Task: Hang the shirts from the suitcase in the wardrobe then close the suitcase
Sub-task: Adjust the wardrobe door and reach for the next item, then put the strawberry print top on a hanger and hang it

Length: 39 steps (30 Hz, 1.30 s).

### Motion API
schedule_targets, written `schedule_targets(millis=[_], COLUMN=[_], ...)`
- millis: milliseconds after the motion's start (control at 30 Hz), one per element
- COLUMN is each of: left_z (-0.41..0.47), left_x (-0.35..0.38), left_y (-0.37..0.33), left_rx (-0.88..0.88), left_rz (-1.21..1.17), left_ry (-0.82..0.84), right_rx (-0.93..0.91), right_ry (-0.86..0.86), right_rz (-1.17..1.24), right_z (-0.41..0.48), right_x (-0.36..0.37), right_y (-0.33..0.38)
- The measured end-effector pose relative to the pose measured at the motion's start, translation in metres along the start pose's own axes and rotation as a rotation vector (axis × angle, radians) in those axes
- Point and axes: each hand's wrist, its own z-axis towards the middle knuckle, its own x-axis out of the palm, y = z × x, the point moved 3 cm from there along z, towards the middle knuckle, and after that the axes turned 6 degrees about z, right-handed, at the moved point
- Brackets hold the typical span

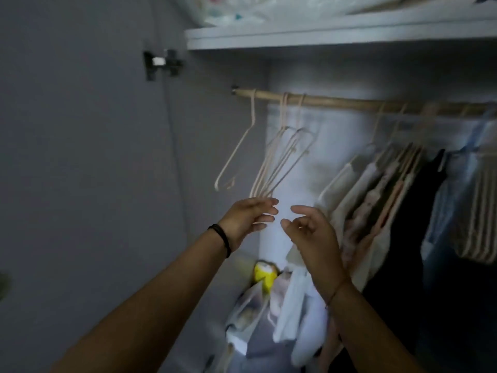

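Head view. Left hand point(248, 218): fingers straight, holding nothing, just below the low corner of the empty hangers point(279, 162); contact uncertain. Right hand point(314, 232): loosely curled, empty, just right of the left. Hangers: directly above the left hand, the nearer one; long axes slanting up-right to the rod point(349, 102). Hung garments point(376, 200): right. Shirts, suitcase: out of view.

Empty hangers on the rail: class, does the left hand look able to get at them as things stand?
Probably yes: the left hand is open right beneath the bunched empty hangers, with nothing between them.
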Motion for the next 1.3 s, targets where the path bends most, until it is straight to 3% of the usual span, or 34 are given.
schedule_targets(millis=[233,467,900,1100,1300], left_z=[-0.161,-0.330,-0.678,-0.814,-0.887], left_x=[-0.062,-0.102,-0.139,-0.133,-0.111], left_y=[0.066,0.115,0.210,0.298,0.420], left_rx=[-0.094,-0.276,-0.426,-0.578,-0.684], left_rz=[0.175,0.210,0.058,-0.015,-0.137], left_ry=[-0.341,-0.504,-0.895,-0.961,-1.084], right_rx=[0.147,0.253,0.345,0.424,0.447], right_ry=[0.340,0.585,0.968,1.071,1.218], right_rz=[0.014,0.069,0.073,0.035,-0.074], right_z=[-0.084,-0.196,-0.472,-0.590,-0.684], right_x=[0.060,0.125,0.266,0.320,0.354], right_y=[-0.023,-0.038,-0.036,-0.076,-0.164])
